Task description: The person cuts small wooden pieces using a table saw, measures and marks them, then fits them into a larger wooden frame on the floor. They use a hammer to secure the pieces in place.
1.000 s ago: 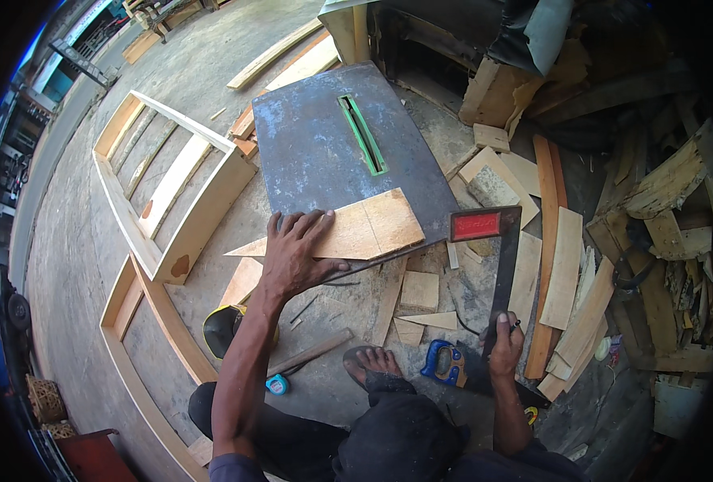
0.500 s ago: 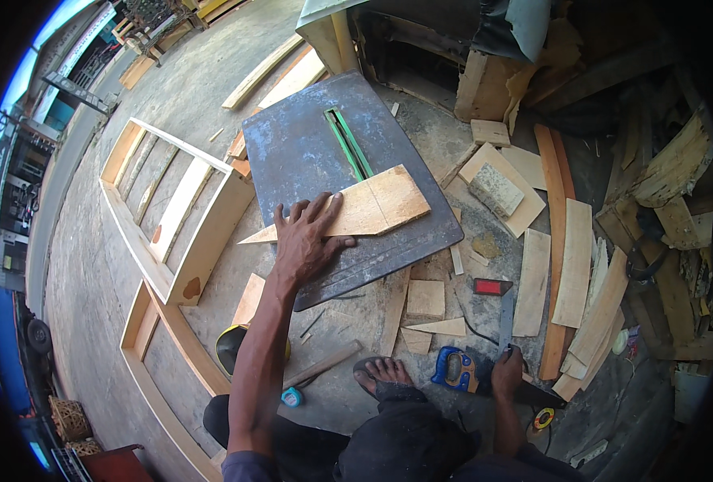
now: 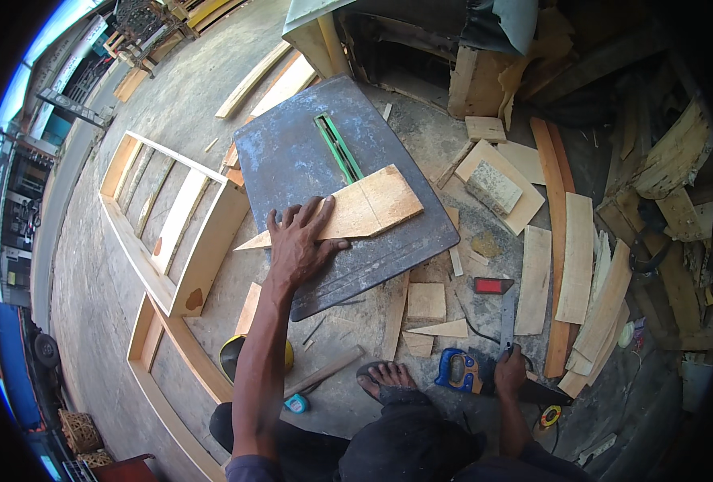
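Observation:
My left hand [image 3: 299, 245] spans a pointed wooden board [image 3: 381, 201], its spread fingers reaching the far edge and its thumb at the near edge. A pencil-like line crosses the board, which lies on a dark, worn tabletop [image 3: 280, 153] with a green-edged slot [image 3: 339, 149]. Down on the right, my right hand [image 3: 511, 373] is closed at the blade end of a try square [image 3: 508, 313] with a red handle. Beneath that hand lies a handsaw [image 3: 455, 369] with a blue handle; part of its blade is hidden by the hand.
Two wooden frames [image 3: 212, 241] stand on the concrete at left. Wood strips [image 3: 533, 281] and offcuts [image 3: 426, 302] lie around the right side. Near my foot are a stick [image 3: 324, 369], a teal tape measure [image 3: 295, 403] and a yellow one [image 3: 549, 416]. A broken cabinet [image 3: 405, 56] stands behind.
The view has shifted slightly. My left hand stays on the board, and my right hand stays at the end of the try square.

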The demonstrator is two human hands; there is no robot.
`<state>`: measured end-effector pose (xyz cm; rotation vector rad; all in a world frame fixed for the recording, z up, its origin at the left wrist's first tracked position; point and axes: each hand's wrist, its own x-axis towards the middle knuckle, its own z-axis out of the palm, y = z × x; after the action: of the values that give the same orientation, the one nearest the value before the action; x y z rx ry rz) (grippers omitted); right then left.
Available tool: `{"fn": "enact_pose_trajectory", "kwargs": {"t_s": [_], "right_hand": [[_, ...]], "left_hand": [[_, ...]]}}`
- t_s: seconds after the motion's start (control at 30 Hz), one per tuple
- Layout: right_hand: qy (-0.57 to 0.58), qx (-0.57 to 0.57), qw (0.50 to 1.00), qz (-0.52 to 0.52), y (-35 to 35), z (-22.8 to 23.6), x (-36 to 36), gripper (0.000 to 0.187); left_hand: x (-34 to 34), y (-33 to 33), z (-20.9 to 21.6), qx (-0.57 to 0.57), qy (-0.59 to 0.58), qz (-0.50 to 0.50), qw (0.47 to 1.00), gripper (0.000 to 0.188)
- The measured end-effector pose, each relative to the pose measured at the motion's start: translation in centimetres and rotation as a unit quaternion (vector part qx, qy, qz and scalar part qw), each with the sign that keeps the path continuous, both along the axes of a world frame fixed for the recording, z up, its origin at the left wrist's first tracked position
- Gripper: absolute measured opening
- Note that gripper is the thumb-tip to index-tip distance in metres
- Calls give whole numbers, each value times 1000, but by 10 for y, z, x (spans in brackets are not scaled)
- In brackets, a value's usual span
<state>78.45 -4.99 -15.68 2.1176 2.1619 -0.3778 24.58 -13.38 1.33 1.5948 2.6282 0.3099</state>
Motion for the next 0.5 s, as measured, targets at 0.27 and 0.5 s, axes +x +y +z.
{"fn": "enact_pose_trajectory", "kwargs": {"t_s": [0.27,0.5], "right_hand": [[-4,-25,1000,-9,3,3,-1,33],[1,-27,1000,0,5,6,-3,32]], "left_hand": [[-2,2,-3,10,14,5,1000,96],[-7,4,0,14,8,5,1000,94]]}}
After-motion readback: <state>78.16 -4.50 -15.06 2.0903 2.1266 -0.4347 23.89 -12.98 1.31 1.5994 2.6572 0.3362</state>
